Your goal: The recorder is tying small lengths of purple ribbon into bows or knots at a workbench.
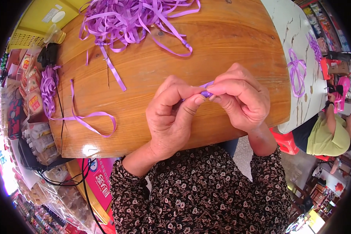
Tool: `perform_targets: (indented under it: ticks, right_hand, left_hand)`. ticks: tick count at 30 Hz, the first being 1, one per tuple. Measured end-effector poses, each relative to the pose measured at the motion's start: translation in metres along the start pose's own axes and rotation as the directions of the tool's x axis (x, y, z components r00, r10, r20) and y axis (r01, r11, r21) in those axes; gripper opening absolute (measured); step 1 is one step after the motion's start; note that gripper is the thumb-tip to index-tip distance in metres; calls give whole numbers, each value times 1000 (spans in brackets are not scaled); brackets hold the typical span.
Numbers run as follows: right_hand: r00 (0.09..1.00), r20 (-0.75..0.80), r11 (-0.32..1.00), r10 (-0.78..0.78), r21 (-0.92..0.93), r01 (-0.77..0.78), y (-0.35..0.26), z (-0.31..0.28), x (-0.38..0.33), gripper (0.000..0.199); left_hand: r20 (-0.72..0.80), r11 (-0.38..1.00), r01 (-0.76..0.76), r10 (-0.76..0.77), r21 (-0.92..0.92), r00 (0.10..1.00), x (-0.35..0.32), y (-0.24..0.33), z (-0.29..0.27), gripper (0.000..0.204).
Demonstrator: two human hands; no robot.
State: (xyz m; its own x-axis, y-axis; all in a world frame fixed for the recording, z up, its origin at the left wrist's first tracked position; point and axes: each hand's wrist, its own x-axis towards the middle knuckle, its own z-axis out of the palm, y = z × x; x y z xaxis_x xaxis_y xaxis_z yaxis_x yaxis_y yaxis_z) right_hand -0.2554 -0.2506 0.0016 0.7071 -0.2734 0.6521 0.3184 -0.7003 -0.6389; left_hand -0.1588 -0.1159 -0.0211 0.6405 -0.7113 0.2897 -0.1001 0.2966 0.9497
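Above the near part of the wooden table, my left hand (169, 113) and my right hand (243, 97) meet fingertip to fingertip. Both pinch a short stretch of purple ribbon (207, 94), which shows as a small bit between the thumbs and forefingers; the rest of it is hidden by my fingers. A big tangled heap of purple ribbon loops (124, 21) lies at the far side of the table. From its lower edge a loose ribbon end (116, 72) hangs toward me. Left of my hands, a single ribbon strand (93, 115) curls on the wood.
A wooden table (238, 35) spans the middle. More ribbon (48, 91) hangs at its left edge beside packaged goods (35, 97) and black cables (84, 175). A yellow basket (27, 35) stands far left. At right, a white marbled table (296, 43) carries a ribbon bundle (297, 74); a person (329, 134) sits beyond.
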Motion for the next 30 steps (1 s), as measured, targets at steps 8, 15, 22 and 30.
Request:
perform_targets:
  ticks: [8, 15, 22, 30]
  right_hand:
    - [996, 32, 993, -81, -82, 83, -4, 3, -4, 14]
    - [997, 57, 995, -54, -79, 58, -7, 3, -6, 14]
    - [998, 24, 998, -55, -43, 56, -7, 4, -7, 12]
    - [997, 72, 996, 36, 75, -41, -2, 1, -2, 18]
  left_hand:
    - [-22, 994, -101, 102, 44, 995, -4, 2, 2, 6]
    - [-27, 948, -258, 267, 184, 963, -6, 1, 5, 10]
    - [-36, 956, -251, 259, 150, 965, -9, -1, 12, 9]
    - [67, 986, -168, 168, -3, 983, -5, -3, 11, 7]
